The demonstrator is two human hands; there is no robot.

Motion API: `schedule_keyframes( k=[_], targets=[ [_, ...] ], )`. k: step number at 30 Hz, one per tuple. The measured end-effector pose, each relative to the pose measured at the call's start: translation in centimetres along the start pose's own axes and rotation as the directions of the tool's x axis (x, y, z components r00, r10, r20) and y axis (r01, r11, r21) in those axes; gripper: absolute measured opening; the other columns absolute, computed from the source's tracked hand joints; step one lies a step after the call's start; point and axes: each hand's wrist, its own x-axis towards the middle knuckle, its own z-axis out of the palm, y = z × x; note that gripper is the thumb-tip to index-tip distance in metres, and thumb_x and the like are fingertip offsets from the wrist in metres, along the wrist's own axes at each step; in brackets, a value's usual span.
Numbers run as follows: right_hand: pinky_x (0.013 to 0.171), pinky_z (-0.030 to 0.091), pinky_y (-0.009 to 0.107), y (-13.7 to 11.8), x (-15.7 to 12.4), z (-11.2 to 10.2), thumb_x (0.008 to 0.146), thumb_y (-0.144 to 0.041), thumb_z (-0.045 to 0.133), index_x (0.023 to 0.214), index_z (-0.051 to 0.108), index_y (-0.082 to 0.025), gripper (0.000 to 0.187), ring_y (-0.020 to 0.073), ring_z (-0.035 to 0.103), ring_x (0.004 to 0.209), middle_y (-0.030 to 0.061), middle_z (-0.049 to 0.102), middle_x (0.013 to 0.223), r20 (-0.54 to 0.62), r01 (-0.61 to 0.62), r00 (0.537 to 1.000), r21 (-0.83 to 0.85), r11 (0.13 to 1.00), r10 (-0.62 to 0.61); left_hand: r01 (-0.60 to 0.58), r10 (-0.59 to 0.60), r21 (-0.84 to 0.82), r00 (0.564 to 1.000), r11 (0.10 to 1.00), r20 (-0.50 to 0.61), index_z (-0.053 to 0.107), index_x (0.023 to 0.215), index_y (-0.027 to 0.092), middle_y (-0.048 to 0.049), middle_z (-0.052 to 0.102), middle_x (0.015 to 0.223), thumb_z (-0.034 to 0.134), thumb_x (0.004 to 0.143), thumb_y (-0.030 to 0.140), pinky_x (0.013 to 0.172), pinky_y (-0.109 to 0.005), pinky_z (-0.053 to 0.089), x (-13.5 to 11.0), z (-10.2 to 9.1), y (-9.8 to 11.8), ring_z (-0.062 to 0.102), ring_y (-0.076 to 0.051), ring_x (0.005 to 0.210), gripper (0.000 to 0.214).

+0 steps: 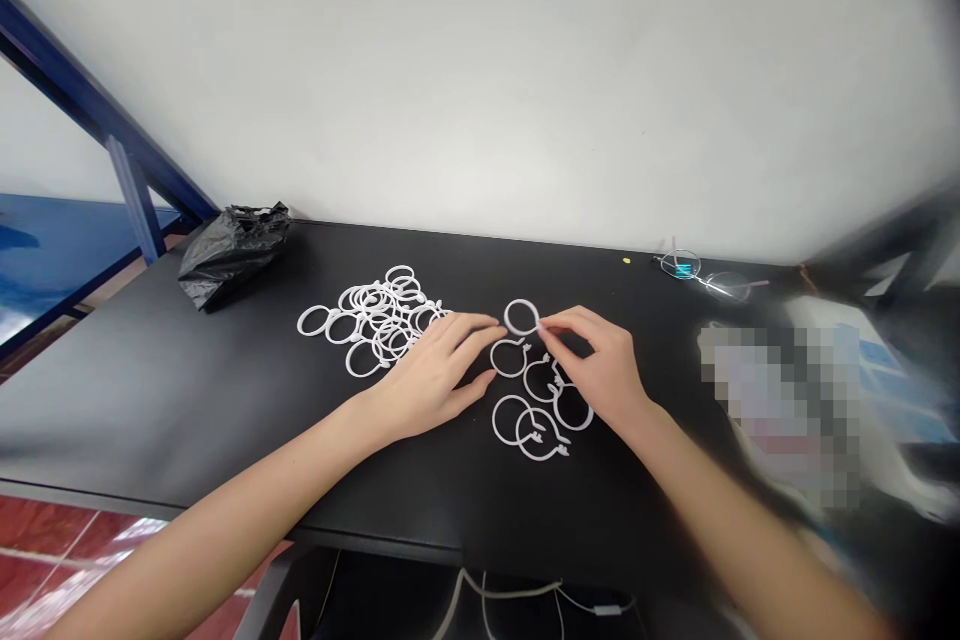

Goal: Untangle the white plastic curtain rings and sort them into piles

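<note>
My right hand [600, 355] pinches a white plastic ring [511, 303] by its right side, between thumb and fingertips. The ring looks like a shower curtain ring with a small clasp. To its left, my left hand [442, 375] is open, thumb and fingers apart, with its fingertips close to the ring's lower left edge. Below and between the hands lie several similar rings with their clasps undone, among them an open ring [498, 429]. A pile of white rings [361, 320] sits behind and left of my left hand, which partly hides it.
A crumpled black plastic bag [236, 250] lies at the back left of the black table [247, 400]. Eyeglasses [701, 272] rest near the wall at the back right. A blurred white package [885, 400] stands on the right. Cables [517, 593] hang below the front edge.
</note>
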Motion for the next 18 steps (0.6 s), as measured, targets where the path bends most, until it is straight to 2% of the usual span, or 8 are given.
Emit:
schedule_keyframes(
  k=[3, 6, 10, 15, 18],
  targets=[
    [0.068, 0.056, 0.03, -1.6, -0.3, 0.2, 0.088, -0.011, 0.062, 0.091, 0.071, -0.021, 0.013, 0.0165, 0.067, 0.077, 0.0047, 0.071, 0.085, 0.045, 0.2, 0.977, 0.144, 0.969, -0.208, 0.064, -0.065, -0.013, 0.994, 0.998, -0.084, 0.033, 0.144, 0.021, -0.0155, 0.051, 0.135, 0.06, 0.093, 0.035, 0.104, -0.047, 0.044, -0.1, 0.1, 0.0, 0.05, -0.028, 0.125, 0.059],
    [0.065, 0.057, 0.03, -2.4, -0.6, 0.5, 0.088, -0.009, 0.063, 0.094, 0.071, -0.021, 0.016, 0.0156, 0.066, 0.074, 0.005, 0.071, 0.082, 0.028, 0.289, 0.954, 0.189, 0.939, -0.299, 0.077, -0.079, -0.032, 0.994, 0.997, -0.081, 0.044, 0.135, 0.019, -0.0124, 0.059, 0.121, 0.064, 0.09, 0.041, 0.099, -0.044, 0.046, -0.1, 0.1, -0.1, 0.056, -0.027, 0.114, 0.054],
    [0.063, 0.058, 0.03, -2.5, -0.7, 0.6, 0.088, -0.009, 0.062, 0.095, 0.072, -0.022, 0.018, 0.0156, 0.065, 0.073, 0.0046, 0.072, 0.082, 0.005, 0.303, 0.951, 0.189, 0.934, -0.309, 0.089, -0.093, -0.073, 0.995, 0.993, -0.048, 0.053, 0.122, 0.019, -0.0098, 0.063, 0.109, 0.065, 0.089, 0.043, 0.093, -0.041, 0.047, -0.1, 0.0, -0.1, 0.059, -0.024, 0.103, 0.043],
    [0.062, 0.058, 0.03, -2.8, -0.5, 0.5, 0.088, -0.011, 0.062, 0.094, 0.072, -0.023, 0.017, 0.0159, 0.066, 0.072, 0.0043, 0.073, 0.081, 0.009, 0.297, 0.952, 0.224, 0.928, -0.307, 0.081, -0.084, -0.154, 0.996, 0.985, -0.014, 0.044, 0.133, 0.022, -0.0075, 0.063, 0.106, 0.064, 0.09, 0.039, 0.095, -0.041, 0.045, -0.1, 0.0, 0.1, 0.059, -0.023, 0.101, 0.05],
    [0.062, 0.058, 0.03, -3.0, -0.6, 0.5, 0.087, -0.01, 0.063, 0.094, 0.072, -0.022, 0.017, 0.016, 0.066, 0.072, 0.005, 0.073, 0.082, 0.0, 0.298, 0.952, 0.237, 0.925, -0.306, 0.097, -0.098, -0.208, 0.995, 0.973, 0.007, 0.045, 0.127, 0.023, -0.0079, 0.062, 0.109, 0.063, 0.091, 0.037, 0.094, -0.041, 0.046, -0.1, -0.1, 0.2, 0.059, -0.023, 0.102, 0.043]
  ],
)
